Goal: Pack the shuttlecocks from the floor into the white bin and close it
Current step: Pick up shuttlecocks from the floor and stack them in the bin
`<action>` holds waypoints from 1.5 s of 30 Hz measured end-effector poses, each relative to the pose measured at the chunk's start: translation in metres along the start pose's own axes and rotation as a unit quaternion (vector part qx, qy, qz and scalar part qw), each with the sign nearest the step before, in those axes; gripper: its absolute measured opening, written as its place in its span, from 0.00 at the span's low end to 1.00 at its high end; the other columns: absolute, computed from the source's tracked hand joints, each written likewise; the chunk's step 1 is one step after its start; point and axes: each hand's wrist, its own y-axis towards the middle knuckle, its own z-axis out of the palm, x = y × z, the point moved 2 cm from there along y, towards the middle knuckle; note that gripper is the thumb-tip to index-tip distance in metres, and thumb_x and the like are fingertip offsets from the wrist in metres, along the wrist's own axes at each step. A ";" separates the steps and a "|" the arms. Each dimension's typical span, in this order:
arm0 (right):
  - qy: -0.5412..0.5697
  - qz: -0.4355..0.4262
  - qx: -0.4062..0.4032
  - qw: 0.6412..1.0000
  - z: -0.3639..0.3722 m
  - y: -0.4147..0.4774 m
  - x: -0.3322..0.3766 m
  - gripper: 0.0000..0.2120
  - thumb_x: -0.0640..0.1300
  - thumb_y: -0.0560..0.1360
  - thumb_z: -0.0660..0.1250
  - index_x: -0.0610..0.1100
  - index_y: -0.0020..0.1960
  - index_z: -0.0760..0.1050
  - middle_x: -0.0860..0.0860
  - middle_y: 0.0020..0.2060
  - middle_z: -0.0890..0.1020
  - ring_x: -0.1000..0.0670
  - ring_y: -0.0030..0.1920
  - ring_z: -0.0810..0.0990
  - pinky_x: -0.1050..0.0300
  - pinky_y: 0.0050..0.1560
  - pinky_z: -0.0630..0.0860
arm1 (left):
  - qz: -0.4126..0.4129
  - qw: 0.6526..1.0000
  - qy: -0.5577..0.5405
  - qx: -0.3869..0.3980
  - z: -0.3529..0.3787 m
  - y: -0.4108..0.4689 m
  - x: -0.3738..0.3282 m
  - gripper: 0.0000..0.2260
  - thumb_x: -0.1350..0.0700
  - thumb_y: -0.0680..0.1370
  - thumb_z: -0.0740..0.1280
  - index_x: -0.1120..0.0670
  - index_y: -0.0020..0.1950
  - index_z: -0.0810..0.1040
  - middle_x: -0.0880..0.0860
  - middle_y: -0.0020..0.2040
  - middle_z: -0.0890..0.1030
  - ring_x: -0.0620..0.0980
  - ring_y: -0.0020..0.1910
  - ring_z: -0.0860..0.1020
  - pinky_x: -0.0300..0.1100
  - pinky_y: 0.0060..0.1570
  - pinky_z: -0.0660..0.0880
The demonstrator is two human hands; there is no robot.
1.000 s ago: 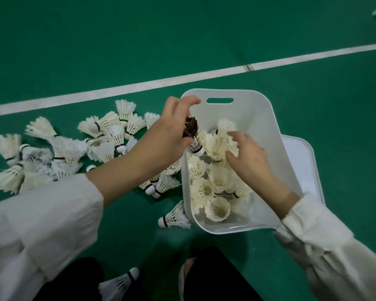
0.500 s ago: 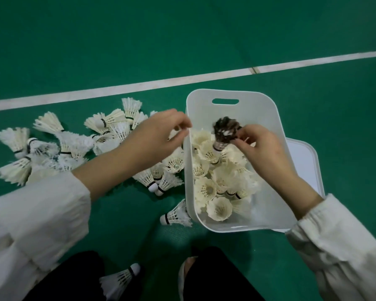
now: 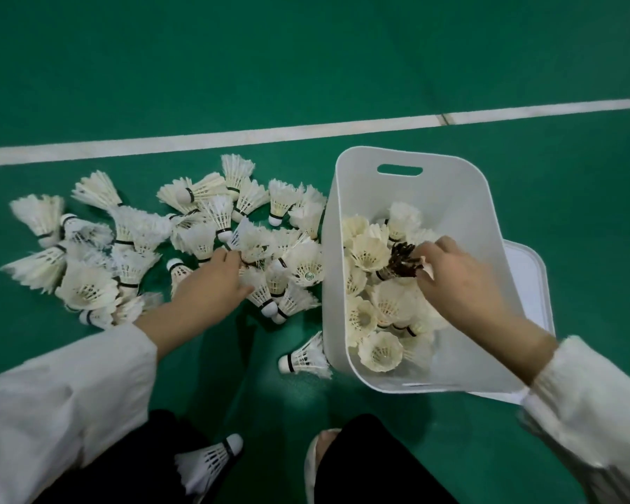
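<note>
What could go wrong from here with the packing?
1. The white bin already holds a loose heap; with the floor pile added, it may overfill and stop the lid, lying under it, from closing.
2. The right hand pressing the dark shuttlecock into the heap could crush feathers.
3. The stray shuttlecock against the bin's near wall and another by the knees are easily missed.

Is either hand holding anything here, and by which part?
The right hand pinches the dark shuttlecock by its feather skirt, inside the bin. The left hand reaches into the floor pile; any grip cannot be told.
</note>
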 end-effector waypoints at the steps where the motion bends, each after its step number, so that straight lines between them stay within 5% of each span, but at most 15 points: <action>1: -0.002 -0.035 -0.014 0.999 -0.014 -0.005 0.012 0.13 0.44 0.77 0.57 0.47 0.61 0.72 0.48 0.55 0.75 0.44 0.53 0.77 0.49 0.49 0.76 | -0.010 1.000 -0.014 0.010 0.005 0.002 0.003 0.21 0.47 0.77 0.63 0.59 0.64 0.66 0.57 0.61 0.68 0.55 0.52 0.75 0.50 0.50 0.74; 7: 0.016 -0.249 -0.002 0.968 -0.042 -0.022 0.124 0.10 0.44 0.77 0.58 0.45 0.57 0.73 0.49 0.51 0.75 0.47 0.50 0.76 0.53 0.45 0.73 | 0.028 0.996 -0.084 0.000 0.018 -0.002 0.020 0.07 0.50 0.76 0.65 0.54 0.46 0.74 0.52 0.47 0.74 0.52 0.45 0.75 0.47 0.46 0.74; 14: -0.008 -0.030 0.148 0.988 0.074 0.004 0.180 0.24 0.33 0.74 0.61 0.35 0.68 0.59 0.35 0.66 0.63 0.39 0.61 0.73 0.51 0.57 0.72 | 0.043 0.978 -0.204 -0.028 0.019 -0.045 0.043 0.06 0.52 0.76 0.66 0.51 0.41 0.72 0.45 0.39 0.76 0.40 0.36 0.73 0.39 0.39 0.72; 18: 0.024 -0.007 0.158 0.987 0.088 0.005 0.173 0.20 0.33 0.75 0.59 0.33 0.66 0.61 0.36 0.64 0.67 0.40 0.63 0.69 0.51 0.63 0.68 | 0.034 0.964 -0.265 -0.015 0.026 -0.077 0.062 0.08 0.50 0.76 0.65 0.50 0.42 0.69 0.49 0.37 0.78 0.44 0.31 0.74 0.42 0.36 0.72; 21: 0.051 0.003 0.120 0.991 0.080 0.005 0.170 0.14 0.30 0.75 0.58 0.33 0.60 0.69 0.38 0.59 0.72 0.41 0.58 0.73 0.53 0.58 0.69 | 0.026 0.950 -0.311 -0.027 0.026 -0.092 0.072 0.07 0.50 0.76 0.65 0.50 0.42 0.69 0.46 0.36 0.77 0.43 0.36 0.75 0.40 0.39 0.72; 24: 0.061 -0.023 0.052 0.997 0.065 0.001 0.175 0.09 0.35 0.77 0.58 0.35 0.54 0.75 0.41 0.51 0.75 0.41 0.49 0.76 0.56 0.44 0.67 | 0.011 0.947 -0.316 -0.057 0.022 -0.101 0.081 0.10 0.48 0.77 0.62 0.49 0.37 0.70 0.46 0.32 0.73 0.41 0.31 0.71 0.36 0.32 0.67; 28: 0.115 -0.095 -0.010 0.989 0.045 -0.004 0.202 0.11 0.41 0.78 0.58 0.37 0.47 0.77 0.48 0.41 0.70 0.46 0.39 0.70 0.59 0.39 0.61 | 0.000 0.955 -0.279 -0.102 0.012 -0.103 0.093 0.19 0.44 0.79 0.54 0.53 0.34 0.70 0.50 0.30 0.73 0.46 0.30 0.71 0.39 0.30 0.64; 32: 0.156 -0.126 0.024 0.979 0.052 -0.003 0.229 0.13 0.43 0.79 0.57 0.37 0.48 0.78 0.46 0.46 0.74 0.46 0.42 0.73 0.61 0.38 0.58 | -0.019 0.970 -0.211 -0.118 -0.005 -0.094 0.098 0.15 0.50 0.79 0.59 0.52 0.32 0.69 0.50 0.27 0.72 0.48 0.28 0.71 0.43 0.28 0.65; 35: 0.158 -0.142 0.050 0.976 0.061 -0.002 0.233 0.13 0.43 0.80 0.57 0.38 0.52 0.78 0.45 0.53 0.75 0.43 0.49 0.77 0.57 0.46 0.67 | -0.020 0.981 -0.173 -0.082 -0.018 -0.075 0.100 0.07 0.49 0.77 0.60 0.51 0.50 0.72 0.52 0.29 0.76 0.52 0.29 0.74 0.45 0.29 0.69; 38: 0.160 -0.161 0.048 0.973 0.057 -0.001 0.232 0.14 0.44 0.80 0.56 0.38 0.54 0.78 0.46 0.53 0.75 0.44 0.51 0.77 0.58 0.48 0.67 | -0.059 0.997 -0.024 -0.037 -0.023 -0.051 0.099 0.19 0.49 0.78 0.58 0.51 0.67 0.63 0.52 0.34 0.75 0.52 0.33 0.74 0.42 0.28 0.68; 41: 0.152 -0.180 0.034 0.971 0.047 0.002 0.230 0.14 0.44 0.80 0.56 0.39 0.54 0.78 0.46 0.52 0.75 0.47 0.50 0.76 0.61 0.46 0.65 | -0.074 0.988 0.133 -0.005 -0.021 -0.037 0.088 0.14 0.55 0.77 0.61 0.56 0.61 0.67 0.52 0.38 0.74 0.53 0.38 0.74 0.42 0.31 0.66; 45: 0.165 -0.194 0.017 0.967 0.033 0.004 0.224 0.14 0.44 0.80 0.57 0.38 0.53 0.78 0.46 0.52 0.75 0.48 0.48 0.76 0.63 0.49 0.67 | -0.069 0.986 0.149 -0.021 -0.025 -0.031 0.083 0.02 0.60 0.75 0.63 0.56 0.46 0.70 0.49 0.32 0.70 0.50 0.30 0.70 0.41 0.28 0.63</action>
